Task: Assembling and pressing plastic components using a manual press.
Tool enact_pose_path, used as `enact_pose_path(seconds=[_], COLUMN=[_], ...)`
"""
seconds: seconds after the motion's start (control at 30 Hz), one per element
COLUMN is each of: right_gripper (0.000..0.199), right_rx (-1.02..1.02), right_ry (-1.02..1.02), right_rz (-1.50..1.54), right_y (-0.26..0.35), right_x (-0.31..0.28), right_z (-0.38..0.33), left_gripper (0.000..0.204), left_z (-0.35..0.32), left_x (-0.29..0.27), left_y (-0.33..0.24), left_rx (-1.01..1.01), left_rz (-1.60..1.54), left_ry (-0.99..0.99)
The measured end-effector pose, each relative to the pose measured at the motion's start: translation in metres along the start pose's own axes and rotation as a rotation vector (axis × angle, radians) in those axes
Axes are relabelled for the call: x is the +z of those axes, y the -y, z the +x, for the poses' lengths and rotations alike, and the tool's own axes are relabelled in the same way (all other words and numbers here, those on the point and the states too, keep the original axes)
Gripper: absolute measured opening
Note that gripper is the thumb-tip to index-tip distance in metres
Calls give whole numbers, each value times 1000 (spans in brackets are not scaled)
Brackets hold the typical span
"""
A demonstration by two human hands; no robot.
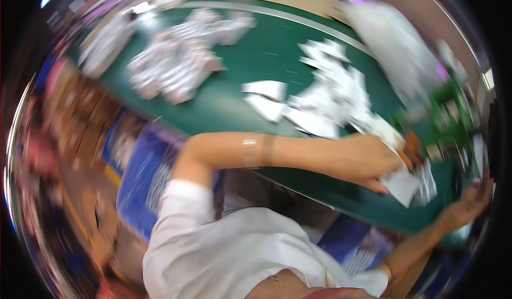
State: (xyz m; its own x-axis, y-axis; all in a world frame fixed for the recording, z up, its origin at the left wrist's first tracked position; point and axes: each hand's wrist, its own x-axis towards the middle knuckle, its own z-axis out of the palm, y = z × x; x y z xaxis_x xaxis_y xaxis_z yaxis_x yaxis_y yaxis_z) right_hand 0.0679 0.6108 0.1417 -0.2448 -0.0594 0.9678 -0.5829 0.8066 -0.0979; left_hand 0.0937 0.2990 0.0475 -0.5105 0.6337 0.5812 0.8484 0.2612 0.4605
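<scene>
My left arm reaches across my front to the right side of the green table. Its hand (362, 158) is closed, palm down, over a white folded piece that looks like paper or card (401, 186); the fingertips are partly hidden. Beside its knuckles is an orange-brown object (412, 148), too smeared to name. A loose heap of similar white folded pieces (338, 94) spreads just beyond that hand. Past the table's right end, my right hand (469, 205) is blurred by motion near the rim of the picture. Whether it holds anything does not show.
Many white bundles (178, 56) lie piled on the table's far left. A large clear plastic bag (392, 46) rests along the far right, near a green frame (450, 115). Blue bins (141, 176) stand below the near edge, with stacked brown boxes (82, 112) further left.
</scene>
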Motion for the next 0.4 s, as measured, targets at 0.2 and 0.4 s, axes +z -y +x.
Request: enact_pose_path(seconds=[0.2,0.4], right_gripper=[37,36], right_rx=[-60,242], right_ry=[1018,973], right_rz=[271,-268], right_y=[114,67], right_x=[-33,-77], right_z=[-51,-61], left_gripper=[35,49], left_z=[-6,-2], left_x=[9,4], left_y=[-51,-41], left_rx=[410,399], left_rz=[390,523], left_ry=[-76,-4])
